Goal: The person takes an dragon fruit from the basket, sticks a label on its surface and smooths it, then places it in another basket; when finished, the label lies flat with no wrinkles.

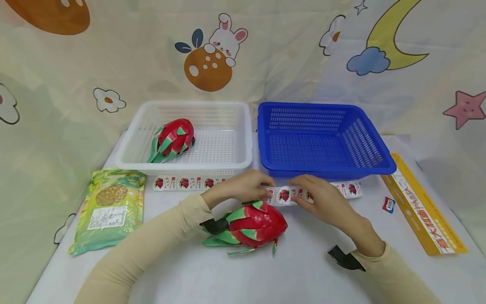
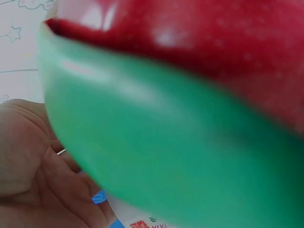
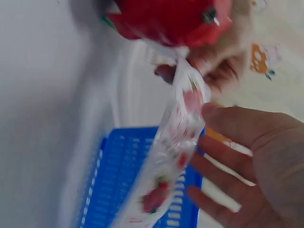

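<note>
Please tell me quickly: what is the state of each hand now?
Left hand: closed, holding the sticker strip.
Right hand: at the same strip; whether pinching or only touching cannot be told.

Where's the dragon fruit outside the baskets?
Head view, lower centre: the dragon fruit lies on the table, on the near side of the sticker strip, by the left hand.
</note>
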A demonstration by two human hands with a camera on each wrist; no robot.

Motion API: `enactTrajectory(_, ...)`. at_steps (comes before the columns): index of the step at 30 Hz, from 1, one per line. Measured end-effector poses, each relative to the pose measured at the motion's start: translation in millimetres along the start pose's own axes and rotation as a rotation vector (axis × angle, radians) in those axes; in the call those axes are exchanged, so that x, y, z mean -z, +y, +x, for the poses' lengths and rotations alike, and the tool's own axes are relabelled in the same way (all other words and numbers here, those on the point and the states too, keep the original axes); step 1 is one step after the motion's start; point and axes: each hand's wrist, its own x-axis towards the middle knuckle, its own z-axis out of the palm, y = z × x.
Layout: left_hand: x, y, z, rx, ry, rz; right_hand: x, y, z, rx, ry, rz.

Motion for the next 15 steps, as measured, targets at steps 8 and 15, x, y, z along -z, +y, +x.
enactTrajectory(8, -1.4, -4.0, 2.6, -0.018, -0.034, -0.046, -24.0, -6.2, 11.3, 0.286, 0.165, -0.096)
enactTrajectory(15, 0.7, -12.7, 1.6, 0.004, -0.048, -0.19, -30.3, -1.9, 5.3, 0.295, 0.218, -0.028)
